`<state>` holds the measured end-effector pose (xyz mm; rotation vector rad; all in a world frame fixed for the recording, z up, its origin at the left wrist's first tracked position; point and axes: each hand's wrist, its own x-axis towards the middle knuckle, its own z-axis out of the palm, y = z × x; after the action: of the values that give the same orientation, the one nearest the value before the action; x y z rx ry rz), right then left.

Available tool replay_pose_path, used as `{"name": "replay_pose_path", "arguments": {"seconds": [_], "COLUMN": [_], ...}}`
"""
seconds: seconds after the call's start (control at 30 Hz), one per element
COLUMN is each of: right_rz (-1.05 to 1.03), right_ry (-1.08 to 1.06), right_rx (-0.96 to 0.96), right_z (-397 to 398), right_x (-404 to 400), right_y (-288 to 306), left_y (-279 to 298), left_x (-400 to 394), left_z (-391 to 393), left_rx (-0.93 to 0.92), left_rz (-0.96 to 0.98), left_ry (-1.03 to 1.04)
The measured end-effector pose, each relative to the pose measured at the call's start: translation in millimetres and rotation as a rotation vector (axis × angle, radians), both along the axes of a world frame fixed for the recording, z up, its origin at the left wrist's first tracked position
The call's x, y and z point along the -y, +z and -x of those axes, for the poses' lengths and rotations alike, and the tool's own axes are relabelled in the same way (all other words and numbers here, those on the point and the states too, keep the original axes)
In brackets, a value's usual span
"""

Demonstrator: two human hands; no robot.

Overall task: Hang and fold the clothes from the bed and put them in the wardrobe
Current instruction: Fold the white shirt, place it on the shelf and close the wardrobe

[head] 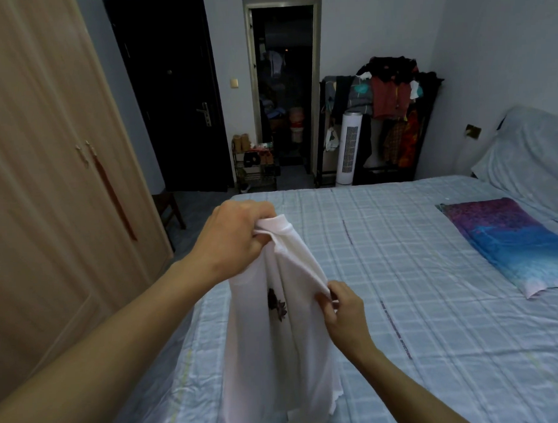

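A white shirt (pixel 269 344) with a small dark print on its front hangs upright over the near left part of the bed (pixel 400 270). My left hand (pixel 234 238) grips its bunched top edge, raised above the sheet. My right hand (pixel 341 307) pinches the fabric edge lower down on the shirt's right side. The shirt's lower end drops out of view at the bottom. The wooden wardrobe (pixel 49 187) stands to the left with its doors closed.
A purple and blue folded cloth (pixel 506 244) lies on the bed's right side. A clothes rack (pixel 391 112) piled with garments and a white tower fan (pixel 348 148) stand beyond the bed. A dark door, an open doorway and a shoe shelf (pixel 254 164) lie ahead.
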<state>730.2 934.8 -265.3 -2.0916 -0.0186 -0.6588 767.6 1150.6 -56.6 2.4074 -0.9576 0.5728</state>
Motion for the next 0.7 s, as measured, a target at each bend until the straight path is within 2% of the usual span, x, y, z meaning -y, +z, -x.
{"name": "replay_pose_path", "arguments": {"seconds": [0.1,0.3,0.47,0.7], "right_rz": [-0.113,-0.152,-0.088,0.045], "right_ry": [0.036,0.009,-0.001,0.086], "right_rx": [-0.112,-0.022,0.132,0.236], "right_z": [0.7,3.0,-14.7,-26.4], "right_x": [-5.9,27.2,78.1,139.2], "right_y": [-11.3,0.3,51.1,125.9], "left_y": [4.4,3.3,5.3,36.1], "left_x": [3.8,-11.6,-8.6,19.4], "left_z": [0.9,-1.1,-7.7,-11.6], "left_rx": [-0.006,-0.037,-0.035,-0.009], "left_rz": [-0.029,-0.083,0.001,0.171], "left_ry": [0.021,0.096,0.101,0.102]}}
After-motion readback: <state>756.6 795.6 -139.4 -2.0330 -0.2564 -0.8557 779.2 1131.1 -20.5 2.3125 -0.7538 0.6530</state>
